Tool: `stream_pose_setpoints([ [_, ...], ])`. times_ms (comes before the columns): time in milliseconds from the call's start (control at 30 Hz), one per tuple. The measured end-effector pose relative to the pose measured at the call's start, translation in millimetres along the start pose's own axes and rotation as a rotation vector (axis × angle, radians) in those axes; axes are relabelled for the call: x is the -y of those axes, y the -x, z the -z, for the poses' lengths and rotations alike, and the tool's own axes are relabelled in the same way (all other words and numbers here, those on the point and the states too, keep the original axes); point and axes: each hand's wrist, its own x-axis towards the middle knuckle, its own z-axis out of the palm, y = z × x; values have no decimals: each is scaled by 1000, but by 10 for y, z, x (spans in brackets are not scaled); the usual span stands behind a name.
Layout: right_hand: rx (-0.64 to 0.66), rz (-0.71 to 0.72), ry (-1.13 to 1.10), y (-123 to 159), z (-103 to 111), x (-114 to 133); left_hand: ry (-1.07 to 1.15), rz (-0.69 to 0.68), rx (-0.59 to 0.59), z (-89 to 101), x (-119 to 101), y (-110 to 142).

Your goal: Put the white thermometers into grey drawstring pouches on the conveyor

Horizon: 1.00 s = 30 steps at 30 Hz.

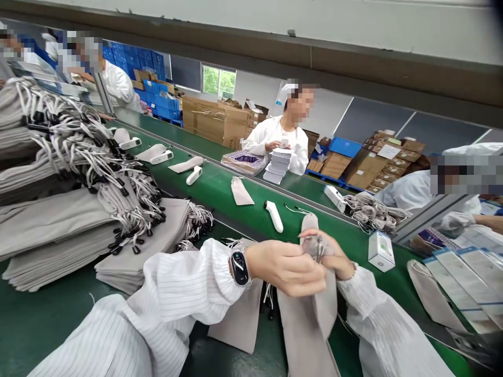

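My left hand (288, 267), with a dark-screened band on its wrist, is closed, its fingertips meeting my right hand; what they pinch is hidden. My right hand (334, 256) is closed on a small clear plastic bag (314, 246) with thin dark items inside, too blurred to name. Below both hands lies a long grey drawstring pouch (301, 335), its upper part bent. Another grey pouch (238, 327) lies flat to its left, under my left forearm. Just beyond my hands, a white handheld thermometer-like device (274, 216) rests on the green belt (220, 209).
Stacks of grey pouches (58, 209) with white cords and black toggles fill the left side. More pouches and white devices (194, 175) lie along the belt. A white box (381, 251) and flat leaflets (463, 283) are at right. Across the belt, a co-worker (281, 139) handles stacked papers.
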Motion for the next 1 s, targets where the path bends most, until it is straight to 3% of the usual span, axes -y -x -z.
stream_pose_setpoints([
  [100, -258, 62, 341, 26, 266, 31, -88, -123, -181, -73, -5, 34],
  [167, -439, 112, 611, 55, 384, 37, -103, -60, -135, -127, -14, 26],
  [267, -664, 150, 904, 96, 530, -6, -107, 84, 47, -212, -55, -9],
  [333, -827, 47, 1083, 131, 664, -68, -95, 185, 198, -277, -108, -18],
  [433, -1027, -374, 1273, 235, 928, -209, 5, 364, 410, -378, -236, 25],
  [533, -1026, -822, 1280, 401, 1175, -393, 203, 518, 610, -457, -388, 115],
  [600, -977, -1003, 1209, 503, 1285, -525, 317, 540, 677, -489, -462, 167],
  [667, -930, -1070, 1146, 567, 1349, -649, 370, 536, 681, -507, -498, 192],
  [833, -894, -1074, 1110, 619, 1411, -873, 414, 536, 634, -528, -468, 164],
  [1000, -851, -1152, 1069, 695, 1372, -973, 281, 514, 632, -537, -473, 138],
])
